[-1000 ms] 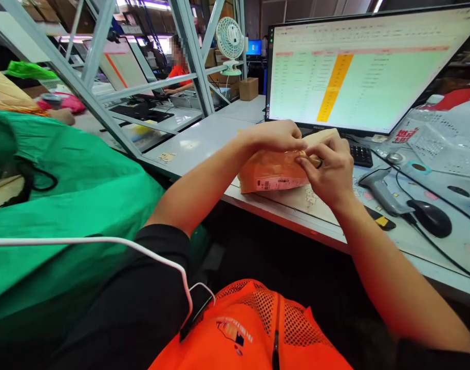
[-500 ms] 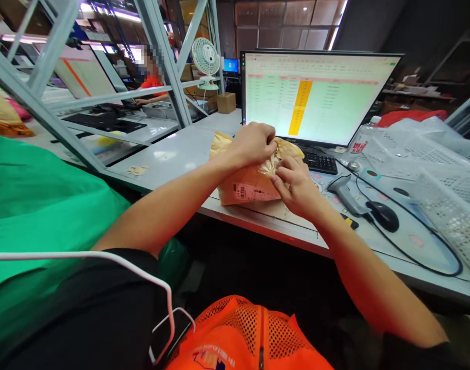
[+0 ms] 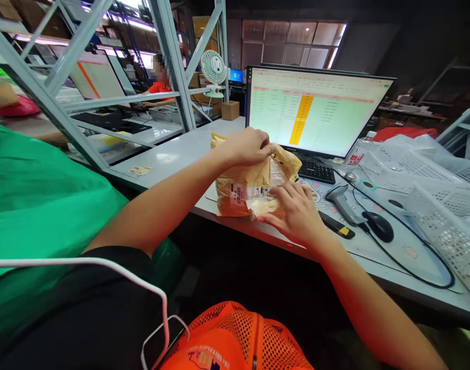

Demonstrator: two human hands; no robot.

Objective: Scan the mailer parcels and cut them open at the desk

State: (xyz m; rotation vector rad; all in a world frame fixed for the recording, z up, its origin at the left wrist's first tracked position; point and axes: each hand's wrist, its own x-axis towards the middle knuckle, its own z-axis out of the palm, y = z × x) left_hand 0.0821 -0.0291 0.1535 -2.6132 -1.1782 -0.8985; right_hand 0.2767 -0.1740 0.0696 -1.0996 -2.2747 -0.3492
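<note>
A yellow plastic mailing bag (image 3: 229,192) with a barcode label on its front stands at the desk's near edge. My left hand (image 3: 250,146) is closed on the bag's upper rim. Lower down at the right, my right hand (image 3: 296,210) pinches a torn flap of the same bag and holds it folded outward. Between the hands the bag gapes, and clear bubble wrap (image 3: 276,172) shows inside. What the wrap encloses cannot be made out.
Behind the bag stand a monitor (image 3: 315,110) and a keyboard (image 3: 317,172). To the right lie a box cutter (image 3: 337,226), a barcode scanner (image 3: 344,205), a mouse (image 3: 378,226) and white baskets (image 3: 446,226). A metal frame (image 3: 176,77) rises at left; a co-worker (image 3: 160,87) sits beyond.
My right hand has moved down and toward me, pulling the flap down. The bag's side has torn open, baring the bubble wrap. The box cutter shows more fully.
</note>
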